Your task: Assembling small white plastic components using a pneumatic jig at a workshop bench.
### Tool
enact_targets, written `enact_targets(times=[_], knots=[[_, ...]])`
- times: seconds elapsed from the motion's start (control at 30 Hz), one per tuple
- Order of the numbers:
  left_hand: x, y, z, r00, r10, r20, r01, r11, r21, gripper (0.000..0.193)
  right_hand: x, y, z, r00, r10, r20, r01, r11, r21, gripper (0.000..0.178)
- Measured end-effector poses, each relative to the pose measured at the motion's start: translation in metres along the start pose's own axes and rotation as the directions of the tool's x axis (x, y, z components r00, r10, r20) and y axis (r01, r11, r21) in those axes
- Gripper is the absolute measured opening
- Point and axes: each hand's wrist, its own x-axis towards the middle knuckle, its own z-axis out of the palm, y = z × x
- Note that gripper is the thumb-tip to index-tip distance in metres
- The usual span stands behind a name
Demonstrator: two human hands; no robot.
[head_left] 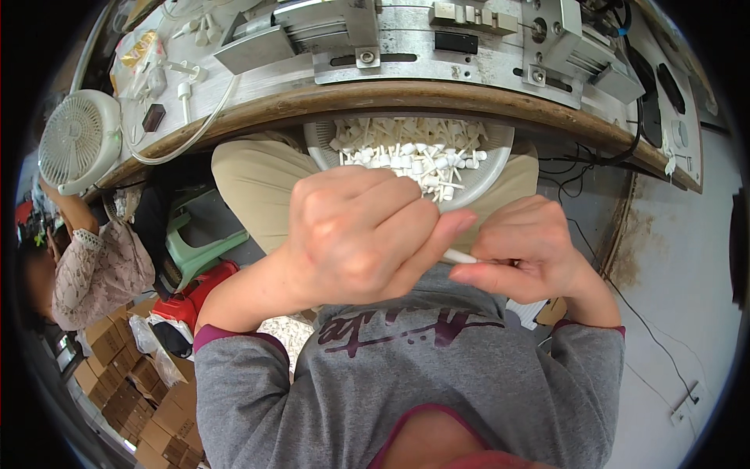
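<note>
My left hand [359, 234] is closed in a fist in front of my body, with its inner side hidden. Close to its right, my right hand [527, 250] pinches a slim white plastic stick [459, 256] between thumb and fingers. The stick's left end disappears behind my left hand, so what that fist grips cannot be made out. Beyond the hands, a white plastic basin [500, 168] rests between my thighs, partly under the bench edge. Many small white plastic pieces [410, 160] with thin stems and wider heads fill it.
A workbench [391, 98] with a wooden edge carries metal fixtures [336, 35]. A white fan [80, 141] and a pale hose [207, 129] are at its left. A green stool [199, 246], red bag [195, 297], cardboard boxes [168, 422] and another person [101, 266] are leftward. Cables hang at right.
</note>
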Motion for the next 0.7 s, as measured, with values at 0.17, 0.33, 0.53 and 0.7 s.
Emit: enact_targets(times=[0.17,0.33,0.53,0.7], knots=[[-0.005,0.003,-0.012,0.988,0.112,0.111,-0.125,0.984,0.124,0.029,-0.009,0.002,0.016,0.998,0.070,0.012,-0.070,0.966,0.248,0.030],[-0.105,-0.041,-0.108,0.981,0.020,0.194,-0.077,0.955,0.288,0.039,-0.093,0.019,-0.035,0.886,0.201,-0.418,0.120,0.772,0.624,0.051],[-0.040,-0.033,-0.064,0.775,-0.612,-0.157,0.580,0.788,-0.205,0.029,-0.090,0.053,-0.095,0.265,0.235,-0.935,-0.559,0.827,0.050,0.023],[-0.048,-0.037,-0.055,0.808,-0.486,-0.335,0.477,0.872,-0.114,0.016,-0.161,0.110,-0.216,0.075,-0.240,-0.968,-0.656,0.719,-0.229,0.028]])
